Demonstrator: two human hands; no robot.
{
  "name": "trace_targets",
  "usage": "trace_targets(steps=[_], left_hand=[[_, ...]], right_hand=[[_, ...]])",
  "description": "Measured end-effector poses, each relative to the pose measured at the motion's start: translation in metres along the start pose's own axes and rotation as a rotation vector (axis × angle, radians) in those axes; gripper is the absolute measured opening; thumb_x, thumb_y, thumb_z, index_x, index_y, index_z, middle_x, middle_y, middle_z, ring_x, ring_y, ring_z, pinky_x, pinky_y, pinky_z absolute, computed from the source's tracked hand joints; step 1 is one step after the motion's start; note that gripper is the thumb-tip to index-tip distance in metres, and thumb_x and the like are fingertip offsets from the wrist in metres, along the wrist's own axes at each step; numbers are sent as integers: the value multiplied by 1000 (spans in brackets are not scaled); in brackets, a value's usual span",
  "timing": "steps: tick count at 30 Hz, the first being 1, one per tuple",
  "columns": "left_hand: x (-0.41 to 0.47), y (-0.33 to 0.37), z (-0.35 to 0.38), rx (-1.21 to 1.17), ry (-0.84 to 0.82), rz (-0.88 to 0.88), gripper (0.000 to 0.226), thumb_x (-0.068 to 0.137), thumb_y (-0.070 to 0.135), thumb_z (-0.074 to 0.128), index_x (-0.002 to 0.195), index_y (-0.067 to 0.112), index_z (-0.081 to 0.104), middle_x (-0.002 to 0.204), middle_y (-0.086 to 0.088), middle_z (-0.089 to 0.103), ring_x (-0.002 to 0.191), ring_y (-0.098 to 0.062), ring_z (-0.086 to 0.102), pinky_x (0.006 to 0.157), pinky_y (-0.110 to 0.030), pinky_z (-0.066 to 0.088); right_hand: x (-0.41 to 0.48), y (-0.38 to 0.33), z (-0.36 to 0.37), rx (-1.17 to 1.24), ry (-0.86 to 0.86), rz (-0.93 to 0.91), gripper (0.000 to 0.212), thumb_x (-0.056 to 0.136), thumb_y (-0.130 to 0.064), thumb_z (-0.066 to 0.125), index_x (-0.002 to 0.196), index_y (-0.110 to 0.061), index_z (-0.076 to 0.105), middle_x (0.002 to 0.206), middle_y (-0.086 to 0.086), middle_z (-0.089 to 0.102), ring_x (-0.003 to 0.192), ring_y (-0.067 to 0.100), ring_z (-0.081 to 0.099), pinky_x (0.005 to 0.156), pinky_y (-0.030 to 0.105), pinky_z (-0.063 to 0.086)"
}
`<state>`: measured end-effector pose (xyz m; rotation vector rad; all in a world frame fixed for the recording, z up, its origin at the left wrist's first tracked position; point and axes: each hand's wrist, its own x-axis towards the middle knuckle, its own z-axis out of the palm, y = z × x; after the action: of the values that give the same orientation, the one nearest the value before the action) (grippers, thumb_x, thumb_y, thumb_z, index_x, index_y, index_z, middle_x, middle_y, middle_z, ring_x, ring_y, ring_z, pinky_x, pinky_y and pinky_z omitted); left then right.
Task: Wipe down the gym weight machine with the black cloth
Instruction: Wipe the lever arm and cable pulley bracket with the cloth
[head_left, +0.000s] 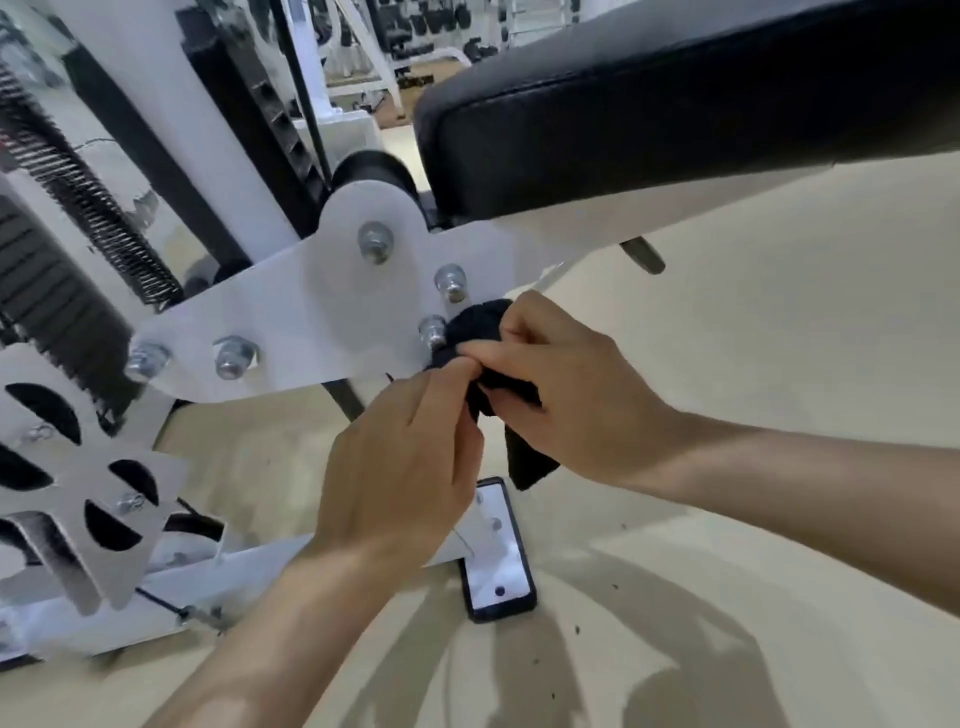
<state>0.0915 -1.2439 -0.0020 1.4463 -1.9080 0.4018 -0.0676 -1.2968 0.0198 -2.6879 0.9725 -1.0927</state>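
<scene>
My right grip (561, 395) curls round the bunched black cloth (475, 330), my left grip (400, 462) pinching its near fold. The cloth sits against the right end of the weight machine's white plate (311, 322), just beside a bolt (432, 331) there, one tail hanging below the plate

This is a gym. A white-painted steel weight machine (291, 322) with bolted plates fills the near view, carrying a black stack of weight plates (52, 301) and a black padded vinyl cushion (675, 114). It stands on a pale beige floor (753, 389), and rows of dark dumbbells (415, 26) sit on racks far behind.
</scene>
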Motion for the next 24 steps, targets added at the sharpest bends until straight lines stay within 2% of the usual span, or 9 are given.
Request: trace_targets(steps=[3, 6, 7, 9, 12, 14, 17, 20, 24], left_hand=[[0, 4, 4, -8, 75, 83, 47, 72, 0, 59, 117, 13, 56, 107, -3, 63, 95, -18, 52, 59, -26, 44], [0, 12, 11, 17, 89, 43, 54, 69, -7, 59, 117, 16, 49, 115, 3, 49, 101, -20, 48, 64, -26, 41], [1, 14, 14, 35, 91, 19, 54, 69, -7, 58, 116, 16, 47, 116, 4, 47, 102, -20, 48, 65, -26, 40], [1, 19, 18, 82, 79, -9, 46, 74, 0, 55, 116, 16, 48, 117, 3, 48, 104, -19, 48, 66, -27, 40], [8, 34, 20, 154, 23, -73, 42, 76, 10, 45, 117, 13, 52, 117, -3, 55, 107, -20, 48, 70, -29, 43], [19, 51, 25, 149, -62, -145, 49, 71, -2, 52, 118, 13, 51, 120, -4, 53, 107, -21, 49, 73, -30, 45], [39, 83, 38, 133, -127, -130, 65, 65, -13, 54, 120, 19, 44, 121, 2, 48, 103, -17, 49, 78, -17, 35], [59, 116, 51, 179, -177, -56, 74, 62, -14, 55, 125, 22, 38, 125, 0, 46, 108, -14, 46, 81, -13, 33], [83, 155, 72, 273, -254, -14, 76, 64, -9, 52, 136, 11, 37, 136, -9, 44, 121, -23, 47, 84, -17, 38]], right_hand=[[4, 9, -16, -140, -46, -93, 15, 100, -35, 46, 97, -30, 60, 78, -8, 55, 64, 11, 52, 60, 29, 43], [9, 21, -12, -263, -67, -205, 30, 101, -49, 40, 73, -38, 37, 66, -13, 49, 61, 6, 50, 60, 21, 37], [11, 25, -9, -296, -77, -254, 29, 102, -48, 35, 75, -39, 35, 68, -13, 46, 63, 7, 48, 62, 24, 37], [13, 34, -9, -309, -60, -293, 23, 102, -33, 31, 92, -37, 51, 81, -13, 49, 62, 10, 46, 54, 33, 38], [12, 54, -22, -496, -65, -432, 38, 90, -12, 45, 125, -9, 60, 99, 15, 57, 48, 22, 51, 40, 24, 25], [10, 70, -32, -504, -73, -469, 33, 89, -10, 51, 120, -6, 63, 100, 19, 57, 42, 22, 48, 38, 25, 27], [3, 95, -58, -459, -10, -480, 24, 86, -7, 57, 108, -5, 66, 96, 19, 58, 41, 23, 48, 39, 24, 26], [-9, 132, -86, -404, 68, -502, 31, 79, -4, 61, 109, -5, 68, 98, 20, 61, 47, 25, 55, 39, 27, 43], [-31, 178, -103, -295, 174, -399, 39, 84, -7, 43, 115, -12, 66, 101, 15, 59, 54, 24, 57, 41, 29, 44]])
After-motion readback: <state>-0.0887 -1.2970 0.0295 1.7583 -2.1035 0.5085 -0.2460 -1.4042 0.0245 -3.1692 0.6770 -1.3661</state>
